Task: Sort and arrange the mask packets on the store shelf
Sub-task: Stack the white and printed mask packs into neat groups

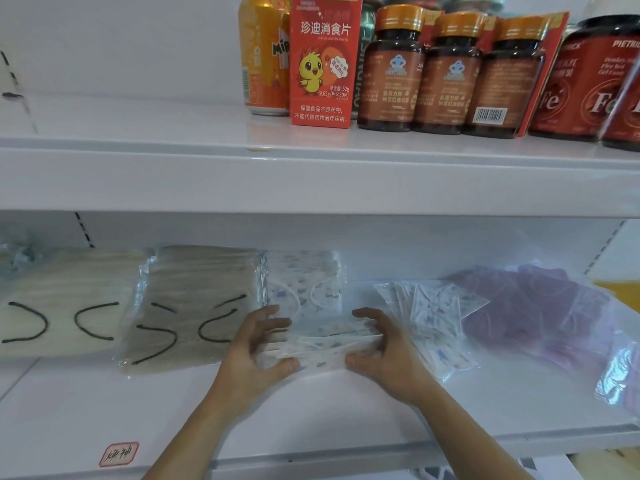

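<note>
Left hand [258, 344] and right hand [384, 344] clasping opposite ends of a small stack of patterned mask packets [322, 344] on the lower shelf [311, 410]. Slick, crinkly film, flat rectangles: likely sliding apart or fanning, nudging the loose packets [433, 323] just beside. Beige packs [194, 306] lying left, purple bag [540, 306] right.
</note>
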{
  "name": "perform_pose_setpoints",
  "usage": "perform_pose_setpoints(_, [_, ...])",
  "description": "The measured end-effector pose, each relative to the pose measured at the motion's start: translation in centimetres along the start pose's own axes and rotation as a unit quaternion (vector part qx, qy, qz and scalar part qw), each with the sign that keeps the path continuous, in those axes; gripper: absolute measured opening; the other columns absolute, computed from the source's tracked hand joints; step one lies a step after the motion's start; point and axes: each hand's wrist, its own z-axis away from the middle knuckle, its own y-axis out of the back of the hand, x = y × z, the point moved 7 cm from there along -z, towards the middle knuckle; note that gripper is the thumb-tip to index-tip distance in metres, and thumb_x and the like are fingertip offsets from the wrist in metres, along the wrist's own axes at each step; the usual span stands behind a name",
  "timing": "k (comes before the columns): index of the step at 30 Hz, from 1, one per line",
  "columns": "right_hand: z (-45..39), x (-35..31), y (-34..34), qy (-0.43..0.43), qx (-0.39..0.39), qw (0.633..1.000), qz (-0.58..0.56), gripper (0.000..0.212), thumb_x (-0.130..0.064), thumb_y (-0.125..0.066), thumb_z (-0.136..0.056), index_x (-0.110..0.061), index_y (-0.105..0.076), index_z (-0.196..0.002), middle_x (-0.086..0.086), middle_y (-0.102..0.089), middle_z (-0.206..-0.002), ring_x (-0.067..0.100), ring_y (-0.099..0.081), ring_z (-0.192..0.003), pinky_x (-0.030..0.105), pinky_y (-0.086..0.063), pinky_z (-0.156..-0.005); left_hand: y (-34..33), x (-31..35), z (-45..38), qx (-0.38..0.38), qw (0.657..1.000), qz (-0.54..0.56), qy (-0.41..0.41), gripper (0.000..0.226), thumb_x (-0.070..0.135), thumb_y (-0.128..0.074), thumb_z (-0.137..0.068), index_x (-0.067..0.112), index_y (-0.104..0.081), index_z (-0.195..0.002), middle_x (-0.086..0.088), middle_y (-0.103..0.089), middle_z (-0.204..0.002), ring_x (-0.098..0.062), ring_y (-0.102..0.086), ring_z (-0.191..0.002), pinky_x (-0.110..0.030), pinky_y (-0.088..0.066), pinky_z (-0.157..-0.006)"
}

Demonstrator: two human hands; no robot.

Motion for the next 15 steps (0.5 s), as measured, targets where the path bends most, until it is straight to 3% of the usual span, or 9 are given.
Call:
perform_pose_setpoints(2, [-0.1, 0.1, -0.5, -0.013, -0.005, 1.000, -0.010, 0.064, -0.008, -0.089, -0.071, -0.031, -0.061, -0.124, 0.005, -0.063, -0.114, 0.007, -0.068, -0.089, 0.025, -0.057, -0.074, 0.4, -0.1, -0.2, 0.005, 1.000, -0.026, 0.013, 0.068, 0.021, -0.090, -0.065, 0.032, -0.060, -0.125, 0.013, -0.070, -0.119, -0.005, -0.062, -0.113, -0.012, -0.045, -0.094])
perform_pose_setpoints(4, [-0.3, -0.1, -0.7, -0.028, 0.006, 0.999, -0.019, 0.063, -0.026, -0.091, -0.068, -0.034, -0.061, -0.123, 0.005, -0.064, -0.119, 0.022, -0.069, -0.103, 0.041, -0.060, -0.086, 0.5, 0.3, -0.3, 0.027, 0.999, -0.043, 0.005, 0.057, 0.011, -0.090, -0.070, 0.032, -0.065, -0.117, 0.017, -0.068, -0.114, 0.003, -0.060, -0.109, -0.007, -0.043, -0.090])
perform_pose_setpoints(6, [-0.8, -0.2, -0.3, -0.027, 0.014, 0.999, -0.030, 0.060, -0.027, -0.091, -0.070, -0.029, -0.060, -0.122, 0.003, -0.070, -0.116, 0.024, -0.069, -0.107, 0.046, -0.058, -0.092, 0.0, 0.6, -0.4, 0.027, 0.999, -0.019, 0.016, 0.049, -0.009, -0.082, -0.075, 0.018, -0.063, -0.113, 0.007, -0.072, -0.107, 0.003, -0.066, -0.097, -0.007, -0.047, -0.082])
perform_pose_setpoints(8, [-1.1, -0.5, 0.1, -0.008, 0.006, 1.000, -0.028, 0.053, -0.010, -0.087, -0.076, -0.021, -0.062, -0.120, 0.002, -0.074, -0.110, 0.020, -0.071, -0.103, 0.040, -0.058, -0.092, -0.5, 0.4, -0.3, 0.007, 1.000, -0.001, 0.028, 0.046, -0.017, -0.074, -0.077, 0.012, -0.061, -0.110, 0.003, -0.077, -0.098, -0.002, -0.070, -0.091, -0.010, -0.051, -0.075])
perform_pose_setpoints(9, [-1.0, -0.6, 0.3, -0.002, 0.002, 1.000, -0.023, 0.056, -0.007, -0.087, -0.075, -0.022, -0.061, -0.122, 0.000, -0.073, -0.110, 0.019, -0.071, -0.104, 0.038, -0.058, -0.092, -0.6, 0.0, -0.2, -0.002, 0.999, -0.007, 0.034, 0.050, -0.014, -0.078, -0.076, 0.016, -0.061, -0.113, 0.004, -0.076, -0.104, 0.000, -0.069, -0.097, -0.009, -0.050, -0.079])
perform_pose_setpoints(12, [-0.6, -0.5, 0.1, -0.003, -0.011, 0.999, -0.035, 0.066, -0.001, -0.086, -0.074, -0.030, -0.055, -0.124, -0.006, -0.069, -0.116, 0.013, -0.067, -0.110, 0.023, -0.055, -0.089, 0.0, -0.3, 0.1, -0.005, 0.999, -0.031, 0.037, 0.072, 0.007, -0.092, -0.070, 0.045, -0.059, -0.122, 0.010, -0.062, -0.129, -0.001, -0.056, -0.122, -0.016, -0.043, -0.103])
perform_pose_setpoints(15, [0.0, -1.6, -0.4, 0.018, -0.001, 0.999, -0.037, 0.078, 0.005, -0.082, -0.076, -0.029, -0.044, -0.135, -0.015, -0.055, -0.130, -0.012, -0.056, -0.115, 0.007, -0.045, -0.088, -0.5, 0.2, 0.3, -0.004, 0.999, -0.034, 0.012, 0.085, 0.003, -0.088, -0.074, 0.060, -0.049, -0.124, 0.024, -0.055, -0.131, 0.005, -0.049, -0.127, -0.010, -0.039, -0.101])
